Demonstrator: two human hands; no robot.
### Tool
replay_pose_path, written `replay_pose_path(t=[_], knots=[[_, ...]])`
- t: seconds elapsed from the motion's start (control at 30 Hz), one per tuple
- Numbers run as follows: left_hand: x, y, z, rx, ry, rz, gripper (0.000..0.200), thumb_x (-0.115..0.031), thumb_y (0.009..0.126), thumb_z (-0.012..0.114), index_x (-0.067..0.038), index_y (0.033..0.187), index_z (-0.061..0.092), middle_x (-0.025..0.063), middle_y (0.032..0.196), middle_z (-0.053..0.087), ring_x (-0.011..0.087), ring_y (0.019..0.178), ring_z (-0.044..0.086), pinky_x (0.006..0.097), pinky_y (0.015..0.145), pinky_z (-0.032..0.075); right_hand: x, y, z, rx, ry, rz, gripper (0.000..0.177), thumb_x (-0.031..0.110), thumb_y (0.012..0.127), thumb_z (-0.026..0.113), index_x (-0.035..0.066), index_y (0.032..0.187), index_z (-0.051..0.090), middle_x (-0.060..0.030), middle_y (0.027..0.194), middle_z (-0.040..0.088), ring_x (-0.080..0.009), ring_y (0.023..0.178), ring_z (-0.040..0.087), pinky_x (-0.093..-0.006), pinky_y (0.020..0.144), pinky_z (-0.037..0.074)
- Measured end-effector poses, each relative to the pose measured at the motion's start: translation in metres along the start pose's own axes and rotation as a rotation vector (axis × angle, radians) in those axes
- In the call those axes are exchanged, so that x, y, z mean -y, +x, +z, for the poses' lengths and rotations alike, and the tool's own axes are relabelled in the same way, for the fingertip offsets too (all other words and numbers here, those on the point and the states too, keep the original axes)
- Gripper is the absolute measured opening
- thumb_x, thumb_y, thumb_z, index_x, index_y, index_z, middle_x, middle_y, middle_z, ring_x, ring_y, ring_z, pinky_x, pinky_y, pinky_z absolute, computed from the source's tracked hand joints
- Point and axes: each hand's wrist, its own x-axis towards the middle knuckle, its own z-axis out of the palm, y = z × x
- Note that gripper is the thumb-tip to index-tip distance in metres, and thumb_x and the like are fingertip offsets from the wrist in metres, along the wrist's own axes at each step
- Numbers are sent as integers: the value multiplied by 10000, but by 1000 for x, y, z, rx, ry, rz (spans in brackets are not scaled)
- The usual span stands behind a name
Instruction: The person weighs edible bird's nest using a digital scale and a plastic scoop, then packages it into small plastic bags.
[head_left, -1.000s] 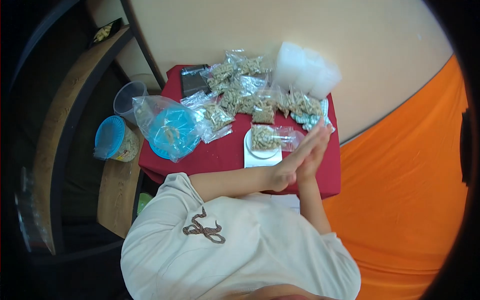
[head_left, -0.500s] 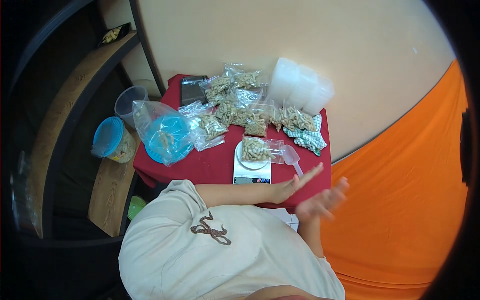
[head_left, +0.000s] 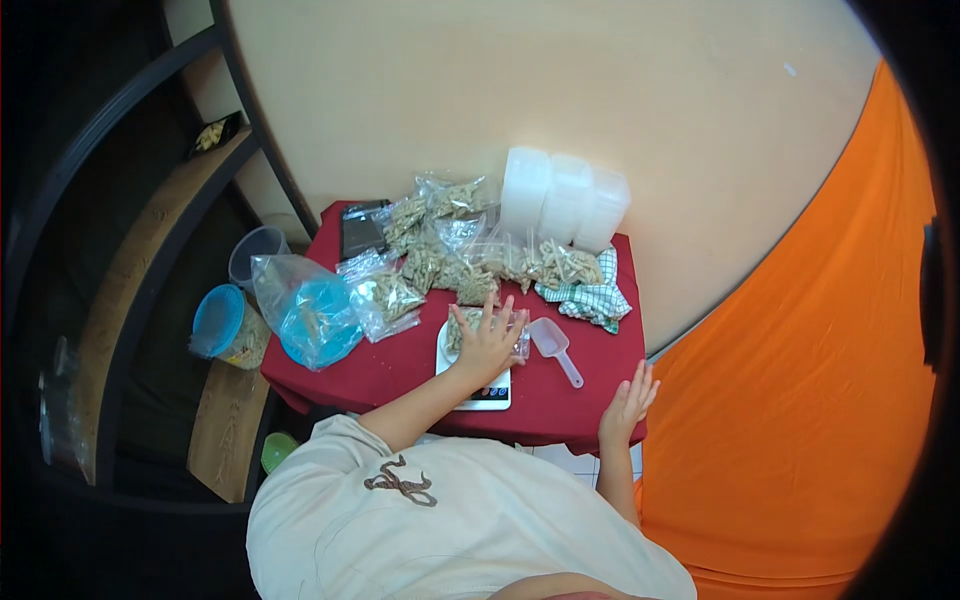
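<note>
Fingers spread, my left hand [head_left: 487,347] lies over a clear plastic bag of pale snack pieces [head_left: 457,325] on the white kitchen scale [head_left: 489,404], covering much of both. My right hand [head_left: 627,402] is held open at the table's right edge, with nothing in it. Between the hands lies a clear plastic scoop [head_left: 554,346], its handle towards me. Behind the scale are several filled snack bags [head_left: 478,287], heaped together.
A red cloth covers the table [head_left: 400,374]. On it are stacked translucent containers [head_left: 568,197], a checkered cloth [head_left: 598,300], a black flat object [head_left: 362,230] and a blue lid [head_left: 322,335] under a plastic bag. Left stand a blue-lidded tub [head_left: 235,328] and wooden shelves [head_left: 226,425].
My left hand has moved from the right side onto the bag on the scale. My right hand has lowered and moved away from the left one. The view has shifted slightly.
</note>
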Motion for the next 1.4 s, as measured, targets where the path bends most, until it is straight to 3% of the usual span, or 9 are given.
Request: replay_pose_path(t=[0.07, 0.2, 0.23, 0.27, 0.33, 0.37, 0.5, 0.77, 1.4], knots=[[10, -1, 24, -176, 231, 103, 608, -381, 740, 605, -172, 1281, 421, 49, 1332, 387, 368, 1271, 254, 797, 805, 53, 1, 5, 5, 30, 22, -22, 483, 334, 922, 327, 97, 1344, 318, -113, 1421, 233, -361, 1321, 77, -539, 1010, 44], [13, 4, -15, -203, -318, -86, 429, -235, 836, 492, -187, 1261, 460, 4, 1280, 462, 282, 1208, 387, 724, 906, 82, 25, 16, 11, 134, 58, -114, 430, 237, 890, 434, 68, 1284, 406, -134, 1375, 309, -354, 1302, 167, -509, 1020, 110], [14, 8, -32, -204, -529, -173, 430, -290, 877, 469, -124, 1273, 443, 44, 1263, 483, 242, 1147, 458, 583, 983, 210, 28, 21, 14, 202, 185, -215, 425, 192, 871, 468, 49, 1269, 419, -153, 1344, 348, -352, 1279, 227, -473, 1020, 160], [19, 10, -34, -199, -523, -179, 430, -290, 877, 469, -124, 1273, 443, 44, 1263, 483, 242, 1147, 458, 583, 983, 210, 33, 24, 18, 271, 311, -313, 423, 146, 853, 501, 30, 1254, 432, -173, 1313, 386, -350, 1255, 287, -438, 1021, 210], [27, 6, -35, -259, -1657, -379, 523, -410, 905, 385, -52, 1286, 403, 103, 1252, 484, 249, 1159, 451, 417, 988, 325, 53, 27, 26, 314, 404, -344, 422, 65, 825, 539, 4, 1231, 446, -183, 1249, 454, -316, 1168, 422, -362, 975, 320], [15, 6, -66, -205, -1870, -466, 595, -453, 897, 363, 18, 1259, 405, 131, 1236, 482, 203, 1134, 462, 337, 938, 384, 66, 28, 30, 445, 659, -252, 419, 56, 839, 523, 1, 1244, 432, -168, 1253, 454, -272, 1168, 429, -349, 973, 329], [-1, -4, -104, -96, -2016, -475, 556, -433, 903, 373, -1, 1249, 425, 82, 1110, 541, 181, 1060, 497, 351, 918, 395, 126, 36, 27, 711, 1196, -67, 342, 69, 876, 503, -31, 1199, 455, -130, 1169, 516, -179, 1075, 504, -291, 913, 388], [16, -13, -117, -53, -2047, -425, 525, -399, 911, 384, 19, 1224, 439, 72, 1070, 567, 155, 1008, 522, 324, 872, 421, 162, 37, 43, 644, 1317, 91, 127, 99, 859, 562, -9, 927, 564, -47, 837, 611, -84, 754, 579, -215, 649, 468], [91, -35, -139, -62, -2098, -317, 388, -332, 928, 406, 16, 958, 574, 80, 935, 599, 151, 887, 568, 299, 783, 462, 241, -6, 71, 363, 1207, -212, 54, 14, 865, 482, -30, 878, 510, -105, 863, 571, -135, 765, 590, -245, 690, 473]])
